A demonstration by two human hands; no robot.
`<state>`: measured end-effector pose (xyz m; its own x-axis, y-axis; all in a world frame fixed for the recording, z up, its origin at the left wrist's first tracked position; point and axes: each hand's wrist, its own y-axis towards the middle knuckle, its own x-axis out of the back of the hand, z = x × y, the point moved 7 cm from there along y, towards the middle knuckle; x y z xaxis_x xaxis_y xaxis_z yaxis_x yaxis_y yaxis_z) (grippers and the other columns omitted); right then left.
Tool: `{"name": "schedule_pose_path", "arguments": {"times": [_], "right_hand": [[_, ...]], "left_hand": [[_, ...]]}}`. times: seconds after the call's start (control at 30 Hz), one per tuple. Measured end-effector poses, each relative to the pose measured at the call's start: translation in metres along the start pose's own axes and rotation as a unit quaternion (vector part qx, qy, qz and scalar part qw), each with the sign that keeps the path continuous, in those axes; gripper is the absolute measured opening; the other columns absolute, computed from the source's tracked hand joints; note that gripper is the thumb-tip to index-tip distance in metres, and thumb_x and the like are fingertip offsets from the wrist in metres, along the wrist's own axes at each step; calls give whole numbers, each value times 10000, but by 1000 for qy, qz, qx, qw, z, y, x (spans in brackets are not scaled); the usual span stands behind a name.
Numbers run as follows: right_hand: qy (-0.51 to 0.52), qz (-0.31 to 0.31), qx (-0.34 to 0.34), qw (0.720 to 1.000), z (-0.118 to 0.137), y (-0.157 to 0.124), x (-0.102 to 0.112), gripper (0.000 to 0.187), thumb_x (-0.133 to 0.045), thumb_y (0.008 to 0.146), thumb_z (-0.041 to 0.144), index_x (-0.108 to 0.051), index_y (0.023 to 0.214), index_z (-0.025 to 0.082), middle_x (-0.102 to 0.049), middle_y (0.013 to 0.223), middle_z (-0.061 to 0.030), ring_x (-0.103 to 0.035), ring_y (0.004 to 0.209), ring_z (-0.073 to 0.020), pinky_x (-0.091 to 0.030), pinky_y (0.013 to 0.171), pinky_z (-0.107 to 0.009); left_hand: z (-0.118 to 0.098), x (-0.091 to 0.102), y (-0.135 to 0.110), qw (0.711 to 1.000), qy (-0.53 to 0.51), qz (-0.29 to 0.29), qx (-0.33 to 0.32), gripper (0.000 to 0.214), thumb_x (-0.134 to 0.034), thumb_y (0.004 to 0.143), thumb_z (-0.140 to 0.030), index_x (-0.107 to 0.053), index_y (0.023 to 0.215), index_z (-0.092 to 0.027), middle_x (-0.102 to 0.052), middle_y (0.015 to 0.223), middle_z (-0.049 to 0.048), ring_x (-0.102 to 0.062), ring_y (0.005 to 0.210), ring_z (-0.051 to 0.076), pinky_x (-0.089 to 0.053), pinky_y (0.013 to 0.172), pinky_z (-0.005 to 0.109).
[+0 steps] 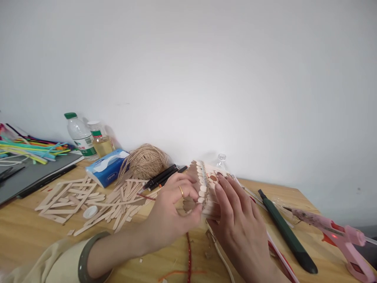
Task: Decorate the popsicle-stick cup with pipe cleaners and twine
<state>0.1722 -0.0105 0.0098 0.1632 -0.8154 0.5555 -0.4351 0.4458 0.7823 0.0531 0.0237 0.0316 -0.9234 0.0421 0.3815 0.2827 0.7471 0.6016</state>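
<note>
A small house-like craft piece (203, 179) built of pale wooden sticks sits between my hands, with rounded stick ends along its edge like scales. Twine runs beside that scalloped edge, and round brown pieces show on the right face. My left hand (176, 206), with a ring on one finger, is closed in a pinch at the near end of the edge. Whatever small thing may be between thumb and forefinger is hidden. My right hand (238, 216) grips the piece from the right, its fingers bent over the face.
Loose craft sticks (118, 200), a twine ball (147, 161), black markers (161, 177) and a tissue pack (107, 169) lie left. Bottles (81, 137) stand by the wall. At right are a green-handled tool (287, 230) and a pink glue gun (335, 232), its red light lit.
</note>
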Motion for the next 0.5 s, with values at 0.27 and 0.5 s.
{"name": "schedule_pose_path", "arguments": {"times": [0.27,0.5], "right_hand": [[16,-120,-5,993,-25,-4,3,562,-518,819,120,-275,1325,134,-501,1295,-187,-404,1264,-306,-445,899,-504],[-23,-165,13,986,-22,-12,7,636,-540,802,56,-270,1376,102,-312,1442,-187,-386,1272,-317,-462,928,-482]], "left_hand": [[42,13,-4,973,-190,-116,68,343,-435,829,-214,-459,1171,-224,-446,1296,68,-349,1279,217,-257,1085,379],[60,-54,-8,901,-394,94,155,694,-765,592,-227,-466,1219,-232,-595,1180,94,-514,1164,324,-376,980,494]]}}
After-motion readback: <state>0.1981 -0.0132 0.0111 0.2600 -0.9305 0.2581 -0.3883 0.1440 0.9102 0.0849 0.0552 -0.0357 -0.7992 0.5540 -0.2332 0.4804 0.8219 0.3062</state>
